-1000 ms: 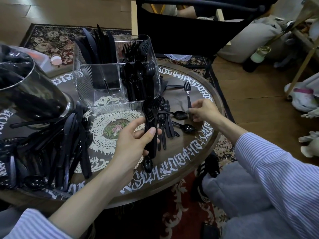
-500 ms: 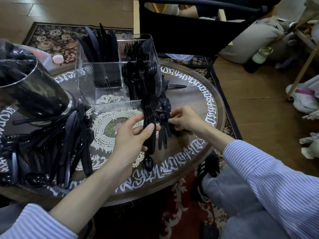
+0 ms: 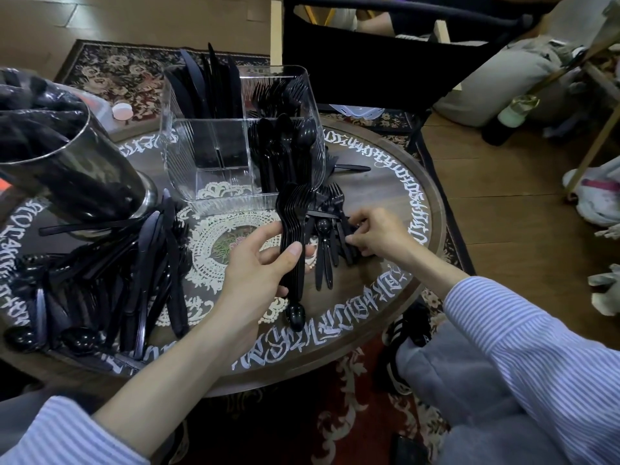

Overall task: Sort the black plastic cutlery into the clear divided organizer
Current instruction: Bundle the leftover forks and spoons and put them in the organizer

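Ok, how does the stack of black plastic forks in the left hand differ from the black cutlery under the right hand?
The stack of black plastic forks is nested, lifted off the round wooden table and gripped upright by the left hand. The loose black cutlery lies on the table, a mix of forks and spoons, gathered by the right hand. Both are black plastic.

Round lettered table (image 3: 412,182): clear organizer (image 3: 214,156), steel cup (image 3: 77,182), loose cutlery pile (image 3: 110,280).

A single wide-angle head-worn camera looks forward and steeply down, close over a round table (image 3: 385,317), with both forearms reaching in from the bottom edge.
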